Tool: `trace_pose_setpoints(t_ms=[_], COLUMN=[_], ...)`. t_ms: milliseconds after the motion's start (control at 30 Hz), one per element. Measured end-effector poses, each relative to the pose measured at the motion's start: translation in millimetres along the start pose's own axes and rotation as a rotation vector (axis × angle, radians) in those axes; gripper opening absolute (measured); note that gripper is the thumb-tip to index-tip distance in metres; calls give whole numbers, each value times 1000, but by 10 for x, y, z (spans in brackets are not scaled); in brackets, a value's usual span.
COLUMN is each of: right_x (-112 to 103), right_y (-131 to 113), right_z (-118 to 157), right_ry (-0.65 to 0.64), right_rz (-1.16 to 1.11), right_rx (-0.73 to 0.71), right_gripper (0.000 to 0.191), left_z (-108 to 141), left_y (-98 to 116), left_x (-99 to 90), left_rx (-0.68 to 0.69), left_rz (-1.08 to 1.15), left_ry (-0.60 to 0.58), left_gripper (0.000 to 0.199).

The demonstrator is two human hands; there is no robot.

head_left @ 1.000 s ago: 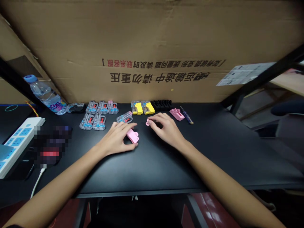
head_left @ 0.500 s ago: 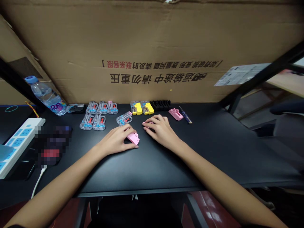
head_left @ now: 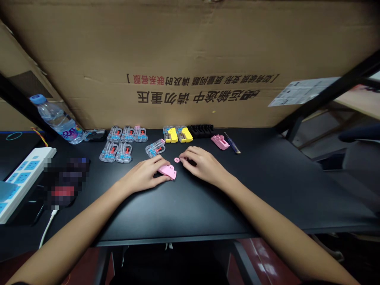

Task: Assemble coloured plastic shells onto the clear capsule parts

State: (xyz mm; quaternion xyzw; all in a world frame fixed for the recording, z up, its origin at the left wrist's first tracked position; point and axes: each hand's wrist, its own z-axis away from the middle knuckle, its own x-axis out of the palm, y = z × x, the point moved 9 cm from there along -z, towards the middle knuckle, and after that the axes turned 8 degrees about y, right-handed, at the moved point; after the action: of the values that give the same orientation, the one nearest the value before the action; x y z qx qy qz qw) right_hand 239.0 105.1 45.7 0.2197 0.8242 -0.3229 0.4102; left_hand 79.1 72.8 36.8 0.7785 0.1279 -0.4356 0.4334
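Note:
My left hand (head_left: pixel 145 174) grips a pink plastic piece (head_left: pixel 168 171) with a rounded lobe and a small hole, low over the black table. On the table just left of my right fingertips lies a small pink ring (head_left: pixel 177 160). My right hand (head_left: pixel 200 164) has its thumb and fingertips drawn together beside that ring; what they pinch, if anything, is too small to make out. Beyond my left hand lies a clear plastic toy water gun (head_left: pixel 155 148) with red and blue parts inside.
Several similar clear toys (head_left: pixel 115 152) stand in rows at the back left. Two yellow-and-clear pieces (head_left: pixel 177 135), black parts (head_left: pixel 202 131), another pink piece (head_left: pixel 220 142) and a screwdriver (head_left: pixel 232 143) line the cardboard (head_left: pixel 184 47). A bottle (head_left: pixel 61 120) and power strip (head_left: pixel 26 174) are left.
My right hand has shifted slightly right, uncovering the small pink ring. The pink piece in my left hand has turned a little and shows more of itself.

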Motion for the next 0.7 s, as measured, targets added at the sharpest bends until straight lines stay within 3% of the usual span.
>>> trace_pose_setpoints(t_ms=[100,300,467,700], right_x=[-2,-27,124,252], right_y=[51,-45,-210,-160], right_z=[-4,-11,12,34], right_ry=[-21,19,-57,-110], right_rz=[10,106,192,243], right_rx=[29,-65,-172,-153], right_gripper=[20,22,28,26], left_z=[3,7,4,2], left_y=[-3,-5,14,-7], left_x=[-1,9,-10,-3], left_rx=[5,12,19,12], left_rz=[-3,-16,-15,10], left_ry=[6,5,0,-5], left_gripper=[33,33,34,37])
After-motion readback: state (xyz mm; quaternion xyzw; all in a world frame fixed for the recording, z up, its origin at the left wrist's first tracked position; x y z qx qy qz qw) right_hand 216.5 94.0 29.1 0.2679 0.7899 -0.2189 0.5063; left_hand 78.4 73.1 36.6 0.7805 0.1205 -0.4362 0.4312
